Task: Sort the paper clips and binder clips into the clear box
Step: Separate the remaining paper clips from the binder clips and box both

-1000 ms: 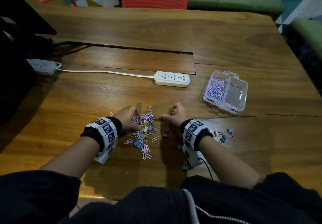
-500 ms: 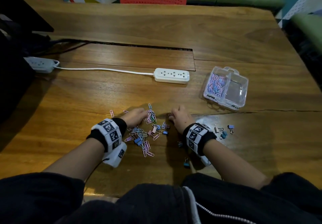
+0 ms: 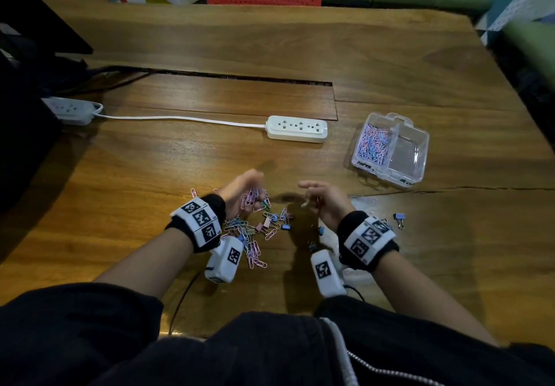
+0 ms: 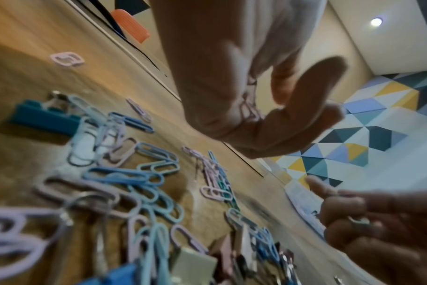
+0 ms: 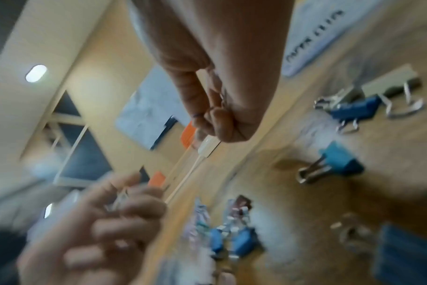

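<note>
nearest the person, a loose heap of paper clips (image 3: pixel 250 240) lies on the desk (image 3: pixel 120 175) between the two wrists, with small binder clips (image 3: pixel 286 227) mixed in among them and a few more strewn by the right wrist, one (image 3: pixel 399 217) lying apart to the right.

just above the heap, the left hand (image 3: pixel 240 192) is raised with its fingers curled round a bunch of pink paper clips. that bundle looks loose, and some clips hang from the palm, so a tilt or jolt on the way could shed them back onto the desk, or hooked-together clips could drag extras along.

the right hand (image 3: pixel 322 201) is lifted beside it, thumb and fingertips pinching a single pale clip; what kind it is i cannot tell through the blur. such a thin, slick piece could slip from the pinch.

farther off to the right stands the clear box (image 3: pixel 420 157), well apart from both hands. its left compartment holds paper clips and the right one looks bare. the divider is low, so a careless drop from height could put clips in the wrong half or bounce them out over the rim.

beyond, a power strip (image 3: pixel 296 129) sits clear of the route.
</note>
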Demonstrator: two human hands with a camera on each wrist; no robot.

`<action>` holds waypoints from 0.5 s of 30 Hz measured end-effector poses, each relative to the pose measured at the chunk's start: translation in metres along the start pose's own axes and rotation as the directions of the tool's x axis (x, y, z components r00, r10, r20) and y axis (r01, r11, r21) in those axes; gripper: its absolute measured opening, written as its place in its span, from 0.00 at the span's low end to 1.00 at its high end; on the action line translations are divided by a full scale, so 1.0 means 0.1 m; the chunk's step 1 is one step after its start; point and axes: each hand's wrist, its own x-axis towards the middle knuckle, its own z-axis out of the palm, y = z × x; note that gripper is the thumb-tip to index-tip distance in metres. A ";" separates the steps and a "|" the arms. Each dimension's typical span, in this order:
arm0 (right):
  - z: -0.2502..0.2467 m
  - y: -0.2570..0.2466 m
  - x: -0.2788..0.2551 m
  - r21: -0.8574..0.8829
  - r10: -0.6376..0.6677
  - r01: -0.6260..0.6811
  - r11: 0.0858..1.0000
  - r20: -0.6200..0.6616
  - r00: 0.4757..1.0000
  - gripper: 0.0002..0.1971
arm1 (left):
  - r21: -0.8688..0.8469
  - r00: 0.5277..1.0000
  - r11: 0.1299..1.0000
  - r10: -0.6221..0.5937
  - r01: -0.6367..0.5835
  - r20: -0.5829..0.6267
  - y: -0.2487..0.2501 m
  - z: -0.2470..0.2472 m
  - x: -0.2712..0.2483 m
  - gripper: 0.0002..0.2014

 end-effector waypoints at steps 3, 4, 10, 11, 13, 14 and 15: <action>-0.03 -0.05 -0.06 0.301 0.143 -0.175 0.937 0.127 0.982 0.12 | 0.036 0.996 0.999 -0.034 0.037 -0.082 0.02 0.05 0.05 0.13; -0.03 -0.04 -0.06 0.326 0.153 -0.197 0.925 0.156 0.976 0.14 | 0.081 0.995 0.996 -0.037 0.045 -0.098 0.03 0.06 0.07 0.12; 0.13 0.00 0.00 -0.058 0.135 -0.132 0.990 0.062 0.989 0.12 | 0.846 0.923 0.485 0.177 0.221 -0.342 -0.04 0.01 0.15 0.27; 0.16 0.01 0.02 -0.216 0.117 -0.105 0.971 0.044 0.992 0.10 | 0.862 0.924 0.450 0.175 0.233 -0.341 -0.08 0.01 0.16 0.33; 0.21 0.02 0.06 -0.473 0.090 -0.054 0.879 0.053 0.995 0.09 | 0.877 0.932 0.426 0.172 0.222 -0.319 -0.14 0.05 0.17 0.36; 0.23 0.01 0.07 -0.567 0.077 -0.022 0.823 0.072 0.994 0.09 | 0.882 0.934 0.422 0.179 0.211 -0.310 -0.16 0.09 0.17 0.33; 0.25 0.01 0.09 -0.644 0.058 0.013 0.765 0.090 0.994 0.09 | 0.890 0.937 0.412 0.188 0.196 -0.294 -0.17 0.13 0.18 0.29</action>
